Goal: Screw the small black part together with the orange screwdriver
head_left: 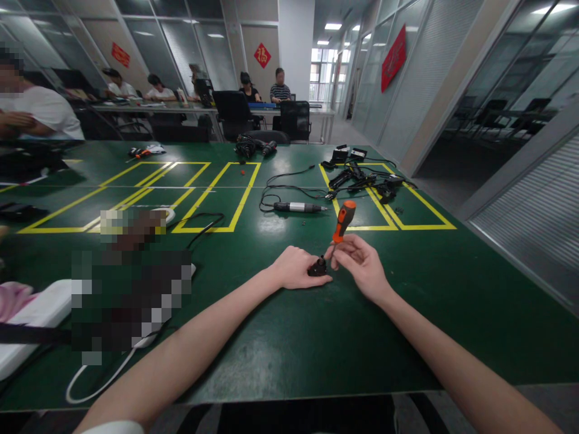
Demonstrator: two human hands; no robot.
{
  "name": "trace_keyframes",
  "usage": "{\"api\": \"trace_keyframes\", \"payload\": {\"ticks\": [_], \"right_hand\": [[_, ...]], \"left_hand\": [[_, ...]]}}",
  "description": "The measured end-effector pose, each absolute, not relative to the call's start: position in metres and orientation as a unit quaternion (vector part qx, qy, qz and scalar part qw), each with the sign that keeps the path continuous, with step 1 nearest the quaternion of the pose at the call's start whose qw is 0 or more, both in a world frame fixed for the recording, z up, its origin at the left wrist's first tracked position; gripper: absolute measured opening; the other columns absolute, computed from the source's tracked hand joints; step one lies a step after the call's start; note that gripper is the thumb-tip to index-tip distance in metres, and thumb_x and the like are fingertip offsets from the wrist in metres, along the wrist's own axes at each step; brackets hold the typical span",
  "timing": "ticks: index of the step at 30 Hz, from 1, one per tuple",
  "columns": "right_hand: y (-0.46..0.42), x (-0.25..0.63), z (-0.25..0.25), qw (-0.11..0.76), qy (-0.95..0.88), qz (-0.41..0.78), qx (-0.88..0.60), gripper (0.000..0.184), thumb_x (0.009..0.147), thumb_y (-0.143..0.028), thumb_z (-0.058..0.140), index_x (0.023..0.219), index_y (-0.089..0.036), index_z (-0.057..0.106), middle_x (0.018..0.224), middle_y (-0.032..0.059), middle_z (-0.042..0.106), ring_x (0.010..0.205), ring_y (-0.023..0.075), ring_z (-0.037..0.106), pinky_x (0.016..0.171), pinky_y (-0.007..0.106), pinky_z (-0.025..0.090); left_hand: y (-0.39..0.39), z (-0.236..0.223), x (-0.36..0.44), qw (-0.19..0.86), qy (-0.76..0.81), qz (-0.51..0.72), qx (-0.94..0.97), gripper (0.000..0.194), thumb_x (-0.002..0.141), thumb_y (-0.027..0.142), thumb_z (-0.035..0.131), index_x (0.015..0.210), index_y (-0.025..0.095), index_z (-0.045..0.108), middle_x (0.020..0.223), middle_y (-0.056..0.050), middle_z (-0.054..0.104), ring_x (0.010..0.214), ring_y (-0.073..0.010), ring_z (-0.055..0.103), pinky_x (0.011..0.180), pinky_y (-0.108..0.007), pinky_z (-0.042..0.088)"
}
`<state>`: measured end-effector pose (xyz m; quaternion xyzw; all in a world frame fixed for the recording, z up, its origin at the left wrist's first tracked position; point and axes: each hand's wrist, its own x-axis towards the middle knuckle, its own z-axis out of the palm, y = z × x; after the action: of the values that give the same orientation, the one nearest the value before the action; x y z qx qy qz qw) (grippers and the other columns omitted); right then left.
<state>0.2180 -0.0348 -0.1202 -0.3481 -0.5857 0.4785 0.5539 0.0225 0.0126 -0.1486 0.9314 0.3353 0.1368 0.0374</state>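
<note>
Office, workshop use. We list: screwdriver [345,218] in our right hand [365,270]; green table [271,343] beneath it; chairs [295,120], co-workers [281,92] beyond it; glass partitions [534,193] rightward.

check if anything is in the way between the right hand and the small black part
Nothing visible is in the way. The fingers of the right hand hold the orange-handled screwdriver close beside the small black part in the left hand; whether its tip touches the part is unclear.
</note>
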Motion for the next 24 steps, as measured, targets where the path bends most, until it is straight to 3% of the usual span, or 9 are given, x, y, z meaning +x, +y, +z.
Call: {"api": "trace_keyframes", "payload": {"ticks": [5,11,14,20,24], "right_hand": [[-0.0354,0.2173,-0.1196,0.543,-0.583,0.470,-0.380,0.034,0.075,-0.047,0.089,0.080,-0.020,0.069,0.073,0.0021,0.071,0.055,0.0134,0.058,0.051,0.028,0.053],[-0.0356,0.2179,-0.1150,0.531,-0.594,0.487,-0.357,0.033,0.087,-0.052,0.078,0.088,-0.019,0.074,0.074,0.0022,0.069,0.053,0.0129,0.060,0.052,0.030,0.056],[-0.0363,0.2173,-0.1169,0.543,-0.578,0.499,-0.349,0.034,0.083,-0.050,0.083,0.096,-0.020,0.071,0.078,0.0024,0.072,0.057,0.0139,0.063,0.053,0.030,0.058],[-0.0356,0.2173,-0.1184,0.546,-0.580,0.477,-0.371,0.033,0.073,-0.043,0.092,0.080,-0.019,0.070,0.072,0.0003,0.068,0.057,0.0128,0.060,0.053,0.027,0.056],[-0.0341,0.2178,-0.1188,0.540,-0.589,0.482,-0.359,0.031,0.083,-0.048,0.083,0.083,-0.018,0.074,0.069,0.0004,0.067,0.053,0.0117,0.058,0.052,0.027,0.055]], "left_hand": [[0.0123,-0.1476,0.0228,0.036,0.336,0.133,0.932,0.057,0.095,0.069,0.052,0.068,0.020,0.064,0.061,-0.005,0.068,0.056,-0.0193,0.064,0.053,-0.029,0.023],[0.0113,-0.1471,0.0229,0.039,0.339,0.133,0.931,0.057,0.095,0.068,0.051,0.066,0.020,0.065,0.060,-0.004,0.068,0.054,-0.0183,0.062,0.053,-0.029,0.023],[0.0117,-0.1477,0.0230,0.040,0.341,0.135,0.929,0.058,0.095,0.068,0.051,0.066,0.020,0.065,0.059,-0.004,0.067,0.053,-0.0182,0.062,0.053,-0.030,0.022],[0.0130,-0.1495,0.0228,0.040,0.336,0.136,0.931,0.059,0.094,0.070,0.051,0.067,0.020,0.065,0.061,-0.004,0.068,0.054,-0.0183,0.063,0.053,-0.029,0.022],[0.0124,-0.1497,0.0227,0.038,0.337,0.136,0.931,0.058,0.095,0.068,0.051,0.067,0.020,0.065,0.061,-0.004,0.068,0.054,-0.0176,0.062,0.054,-0.029,0.023]]}}
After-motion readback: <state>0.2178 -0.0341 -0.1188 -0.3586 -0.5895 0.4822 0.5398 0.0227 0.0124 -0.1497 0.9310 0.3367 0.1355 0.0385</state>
